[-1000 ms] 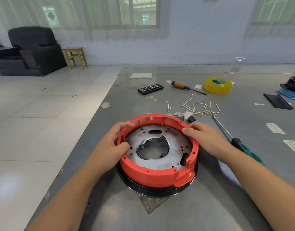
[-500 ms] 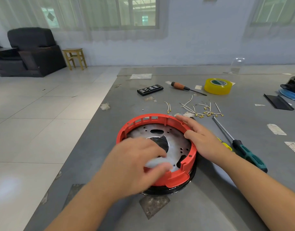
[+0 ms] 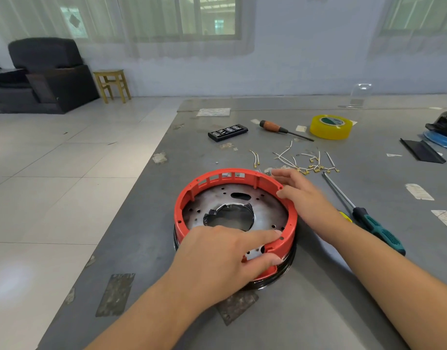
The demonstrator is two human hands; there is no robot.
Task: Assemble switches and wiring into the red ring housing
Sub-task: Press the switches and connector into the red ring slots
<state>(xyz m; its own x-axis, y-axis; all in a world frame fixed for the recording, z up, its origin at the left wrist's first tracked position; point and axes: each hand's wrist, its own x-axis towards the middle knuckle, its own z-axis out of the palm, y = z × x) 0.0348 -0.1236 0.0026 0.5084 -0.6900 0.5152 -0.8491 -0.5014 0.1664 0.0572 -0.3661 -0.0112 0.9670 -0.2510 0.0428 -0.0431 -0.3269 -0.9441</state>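
The red ring housing (image 3: pixel 184 205) lies flat on the grey table, on a black base (image 3: pixel 286 267), with a holed metal plate (image 3: pixel 268 210) inside it. My left hand (image 3: pixel 217 258) pinches the ring's near right rim, index finger on top and thumb on the outer wall. My right hand (image 3: pixel 305 198) rests against the far right rim with its fingers stretched out toward small parts (image 3: pixel 269 171) just beyond the ring. A scatter of short white wires with brass terminals (image 3: pixel 308 162) lies further back.
A green-handled screwdriver (image 3: pixel 376 228) lies to the right of my right wrist. An orange-handled screwdriver (image 3: pixel 273 127), a yellow tape roll (image 3: pixel 329 127) and a black bit case (image 3: pixel 227 132) sit at the back. The table's left edge (image 3: pixel 131 210) drops to a tiled floor.
My left hand left the ring's left rim and crossed over to its near right rim. The ring has turned on its base. My right hand stretched its fingers further along the far right rim.
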